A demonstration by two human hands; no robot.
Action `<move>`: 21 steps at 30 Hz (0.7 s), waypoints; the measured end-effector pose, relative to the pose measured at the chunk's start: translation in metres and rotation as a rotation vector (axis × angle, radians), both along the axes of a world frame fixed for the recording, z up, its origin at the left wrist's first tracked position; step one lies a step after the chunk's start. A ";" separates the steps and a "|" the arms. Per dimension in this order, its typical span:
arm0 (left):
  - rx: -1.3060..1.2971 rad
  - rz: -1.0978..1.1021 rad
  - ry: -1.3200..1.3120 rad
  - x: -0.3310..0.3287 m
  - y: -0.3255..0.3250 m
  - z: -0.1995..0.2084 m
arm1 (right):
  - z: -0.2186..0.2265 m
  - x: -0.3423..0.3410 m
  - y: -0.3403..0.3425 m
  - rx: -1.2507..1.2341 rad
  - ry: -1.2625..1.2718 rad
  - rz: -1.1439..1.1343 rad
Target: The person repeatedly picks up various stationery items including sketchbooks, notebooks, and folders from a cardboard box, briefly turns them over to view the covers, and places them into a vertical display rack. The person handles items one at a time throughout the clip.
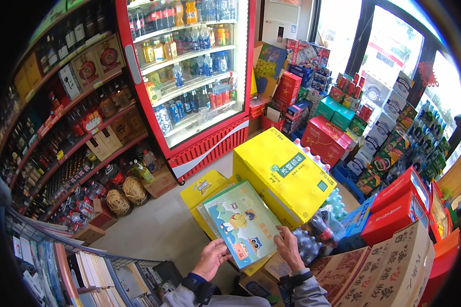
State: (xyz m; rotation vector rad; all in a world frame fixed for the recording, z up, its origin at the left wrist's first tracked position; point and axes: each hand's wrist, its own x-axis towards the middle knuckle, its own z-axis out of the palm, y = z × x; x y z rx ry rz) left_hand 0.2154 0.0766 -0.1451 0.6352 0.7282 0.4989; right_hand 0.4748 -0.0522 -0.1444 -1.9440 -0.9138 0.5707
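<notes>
A light-green picture booklet (243, 220) with a cartoon child and a blue owl on its cover lies tilted in front of me. More flat sheets or booklets show beneath its left edge. My right hand (289, 249) grips its lower right edge, thumb on the cover and the other fingers partly hidden. At its lower left edge is my left hand (213, 258), fingers apart and slightly curled, the tips at the edge. Under the booklet is an opened yellow carton (202, 190) with a flap showing. A large closed yellow carton (287, 174) stands just beyond.
A red-framed drinks fridge (210, 140) stands ahead. Bottle shelves (71, 110) line the left. Near left is a wire rack (123, 256) with notebooks. Stacked drink cartons (325, 138) fill the far right; brown cartons (384, 266) and wrapped bottles (310, 245) crowd my right side.
</notes>
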 end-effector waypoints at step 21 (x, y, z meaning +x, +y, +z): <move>0.142 0.229 0.298 0.024 -0.009 -0.024 | -0.020 -0.013 0.017 -0.165 -0.615 -0.008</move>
